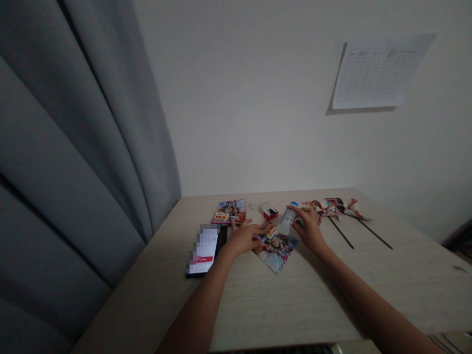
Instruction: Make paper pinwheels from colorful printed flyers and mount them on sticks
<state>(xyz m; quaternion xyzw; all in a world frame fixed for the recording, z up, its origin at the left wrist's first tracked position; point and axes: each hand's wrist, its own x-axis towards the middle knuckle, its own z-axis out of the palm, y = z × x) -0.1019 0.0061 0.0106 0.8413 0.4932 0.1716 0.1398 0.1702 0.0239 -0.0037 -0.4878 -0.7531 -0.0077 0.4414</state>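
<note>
My right hand [309,225] grips a small clear glue bottle [288,219] with a label and a blue end. The bottle leans, blue end up, and its lower end is over the upper right part of a printed colour flyer [275,253]. Whether it touches the paper I cannot tell. My left hand [244,238] rests with fingers spread at the flyer's upper left edge. The flyer lies flat and turned at an angle on the table. Just behind the hands is a small red and white box [270,210], its top open.
A stack of similar flyers [229,212] lies at the back left. A phone [202,250] with a lit screen is left of my left forearm. Two paper pinwheels [328,209] on dark sticks lie on the right of the wooden table [258,314]. A grey curtain [84,123] hangs left.
</note>
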